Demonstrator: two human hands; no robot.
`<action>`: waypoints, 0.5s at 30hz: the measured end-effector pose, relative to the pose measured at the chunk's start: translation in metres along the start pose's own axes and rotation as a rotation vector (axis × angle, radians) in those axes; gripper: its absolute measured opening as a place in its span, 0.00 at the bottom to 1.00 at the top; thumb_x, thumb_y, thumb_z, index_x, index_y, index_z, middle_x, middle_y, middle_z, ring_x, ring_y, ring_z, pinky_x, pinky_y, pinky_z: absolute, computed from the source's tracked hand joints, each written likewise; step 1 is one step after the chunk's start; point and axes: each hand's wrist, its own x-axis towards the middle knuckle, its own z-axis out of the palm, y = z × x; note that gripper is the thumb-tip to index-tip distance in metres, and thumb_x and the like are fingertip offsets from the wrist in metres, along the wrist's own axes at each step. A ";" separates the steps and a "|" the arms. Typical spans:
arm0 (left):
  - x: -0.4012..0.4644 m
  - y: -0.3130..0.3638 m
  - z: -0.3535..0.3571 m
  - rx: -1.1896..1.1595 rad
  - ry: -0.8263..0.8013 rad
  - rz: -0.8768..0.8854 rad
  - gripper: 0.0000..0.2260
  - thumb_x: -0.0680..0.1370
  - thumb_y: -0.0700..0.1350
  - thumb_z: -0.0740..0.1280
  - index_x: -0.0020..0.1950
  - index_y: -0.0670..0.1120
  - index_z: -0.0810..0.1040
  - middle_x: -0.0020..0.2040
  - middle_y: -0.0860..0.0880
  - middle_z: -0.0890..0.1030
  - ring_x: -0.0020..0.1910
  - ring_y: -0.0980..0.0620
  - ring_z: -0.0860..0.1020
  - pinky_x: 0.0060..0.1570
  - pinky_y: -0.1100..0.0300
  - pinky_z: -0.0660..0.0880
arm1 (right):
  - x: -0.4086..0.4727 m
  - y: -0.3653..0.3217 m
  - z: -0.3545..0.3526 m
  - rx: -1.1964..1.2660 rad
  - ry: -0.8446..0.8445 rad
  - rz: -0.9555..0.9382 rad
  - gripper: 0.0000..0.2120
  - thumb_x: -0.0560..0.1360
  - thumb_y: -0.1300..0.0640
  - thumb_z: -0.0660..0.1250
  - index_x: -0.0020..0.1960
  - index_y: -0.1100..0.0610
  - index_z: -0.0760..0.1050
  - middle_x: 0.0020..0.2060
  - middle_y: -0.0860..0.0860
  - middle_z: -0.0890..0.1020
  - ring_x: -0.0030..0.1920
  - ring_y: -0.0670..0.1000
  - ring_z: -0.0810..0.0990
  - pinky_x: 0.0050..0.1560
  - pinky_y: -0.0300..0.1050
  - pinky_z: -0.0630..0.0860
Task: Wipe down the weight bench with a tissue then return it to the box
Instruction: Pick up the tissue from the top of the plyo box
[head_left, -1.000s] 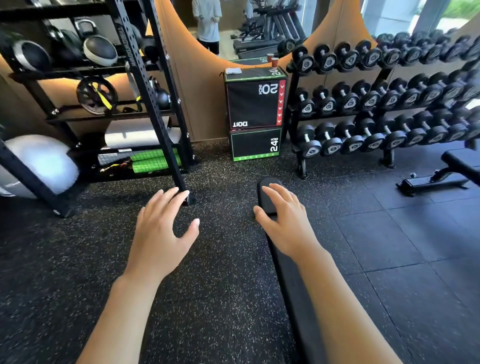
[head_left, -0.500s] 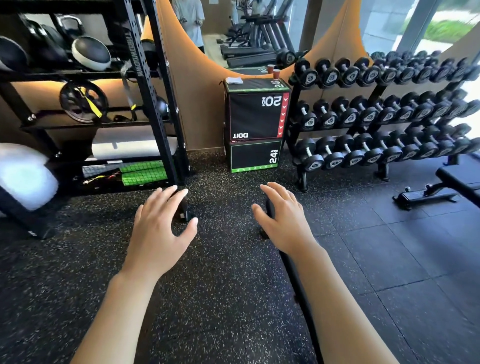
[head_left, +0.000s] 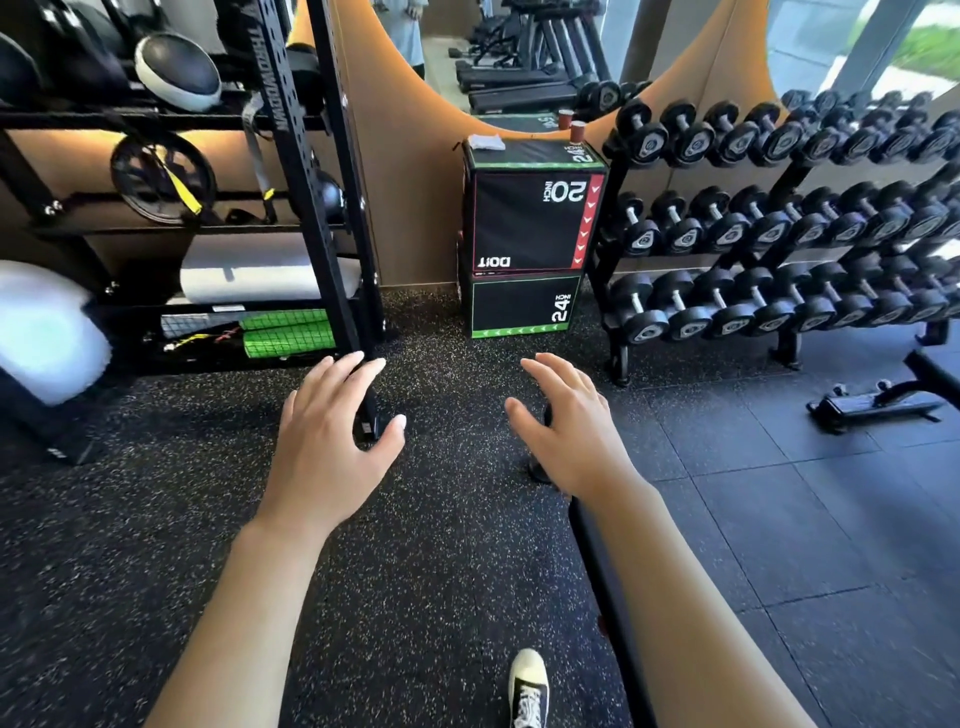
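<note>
A long black weight bench (head_left: 597, 566) runs from the bottom of the view toward the middle, mostly hidden under my right forearm. My right hand (head_left: 566, 426) hovers over its far end, fingers relaxed and spread, holding nothing. To its left, my left hand (head_left: 332, 431) is held out above the speckled floor, also empty with fingers straight. A white tissue pack (head_left: 485, 142) lies on top of the stacked black plyo boxes (head_left: 524, 223) against the far wall, well beyond both hands.
A black storage rack (head_left: 311, 182) with balls and mats stands at the left, its foot just under my left hand. A dumbbell rack (head_left: 779, 234) fills the right. Another bench (head_left: 878, 400) lies at far right. My shoe (head_left: 529, 686) shows at the bottom.
The view has moved forward toward the plyo boxes; the bench now shows less past my right hand. Both hands stay held out and empty. A shoe has come into view.
</note>
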 end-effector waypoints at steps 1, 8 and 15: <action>0.011 0.003 0.006 0.005 0.003 0.002 0.30 0.80 0.61 0.61 0.81 0.52 0.67 0.81 0.51 0.67 0.83 0.49 0.58 0.82 0.42 0.57 | 0.011 0.008 -0.001 0.005 0.006 -0.002 0.30 0.82 0.36 0.59 0.80 0.47 0.64 0.79 0.44 0.65 0.79 0.48 0.59 0.78 0.59 0.59; 0.103 0.041 0.050 0.036 0.013 0.011 0.30 0.80 0.61 0.61 0.81 0.52 0.68 0.81 0.51 0.67 0.83 0.48 0.59 0.81 0.40 0.58 | 0.091 0.074 -0.028 -0.022 0.007 -0.008 0.30 0.81 0.36 0.59 0.80 0.48 0.65 0.79 0.45 0.65 0.79 0.50 0.60 0.78 0.59 0.60; 0.175 0.064 0.092 0.054 0.025 0.015 0.28 0.81 0.59 0.64 0.81 0.53 0.68 0.81 0.51 0.67 0.83 0.49 0.59 0.81 0.40 0.58 | 0.153 0.132 -0.042 -0.020 -0.004 0.009 0.30 0.82 0.37 0.60 0.80 0.48 0.64 0.79 0.45 0.64 0.79 0.50 0.59 0.78 0.59 0.59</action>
